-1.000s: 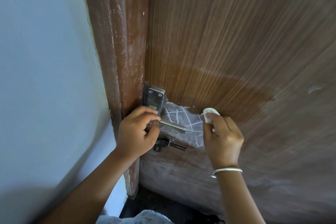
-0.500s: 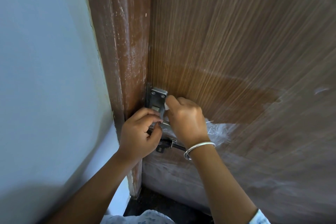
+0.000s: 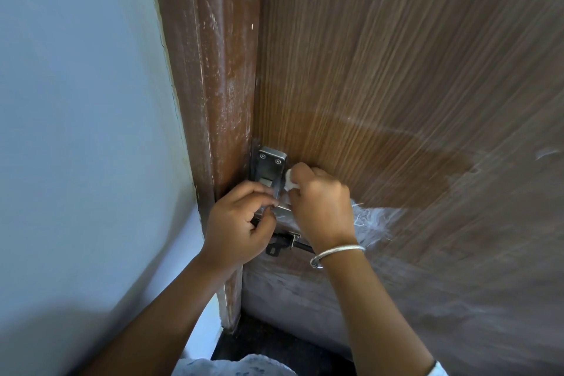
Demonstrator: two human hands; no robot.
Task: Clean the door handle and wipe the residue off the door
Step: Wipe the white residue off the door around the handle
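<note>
Steel lever handle plate [image 3: 268,172] at brown wood-grain door [image 3: 396,85] edge, tight against reddish frame [image 3: 210,85] at 9 o'clock; open door face toward 3 o'clock. Left hand [image 3: 236,230] fingers pinched on lever. Right hand [image 3: 320,201] fingers clamped on small white wad [image 3: 289,181] touching plate, barely shifted since 0.5 s ago. White residue [image 3: 378,220] at 3 o'clock.

Soft daylight, perhaps from the left, lit the pale wall [image 3: 76,131] evenly, with a dim shadow pooling at its lower corner. The door [image 3: 412,70] showed a dull sheen without hard glare. Wide-angle distortion bent the frame [image 3: 207,70], and edges looked slightly smeared.
</note>
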